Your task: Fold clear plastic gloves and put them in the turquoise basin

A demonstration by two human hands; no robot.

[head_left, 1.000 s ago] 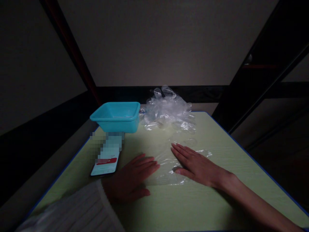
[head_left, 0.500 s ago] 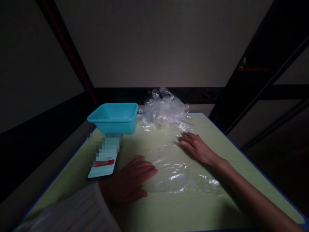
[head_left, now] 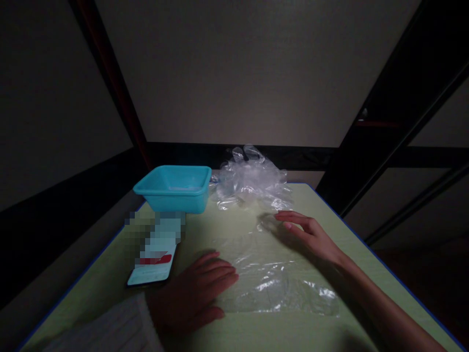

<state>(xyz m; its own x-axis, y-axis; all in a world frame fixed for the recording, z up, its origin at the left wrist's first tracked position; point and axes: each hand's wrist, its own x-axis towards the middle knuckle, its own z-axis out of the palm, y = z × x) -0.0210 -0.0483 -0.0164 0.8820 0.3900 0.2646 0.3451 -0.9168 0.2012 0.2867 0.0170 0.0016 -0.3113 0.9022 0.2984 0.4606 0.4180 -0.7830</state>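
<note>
A clear plastic glove (head_left: 273,288) lies spread on the green table. My left hand (head_left: 198,291) rests palm down at its left edge, fingers stretched out. Over the glove's upper right part, my right hand (head_left: 311,235) is slightly raised, its fingers apart and a little bent, with nothing seen in them. Behind the hands sits a crumpled pile of clear plastic gloves (head_left: 252,181).
A blue plastic basket (head_left: 176,195) stands at the back left of the table (head_left: 282,337). In front of it lies a phone (head_left: 156,266) with a lit screen. Dark-framed panels rise behind the table.
My right hand has lifted a little off the glove and its fingers have bent. My left hand stays on the glove. The whole view has shifted slightly downward in the picture.
</note>
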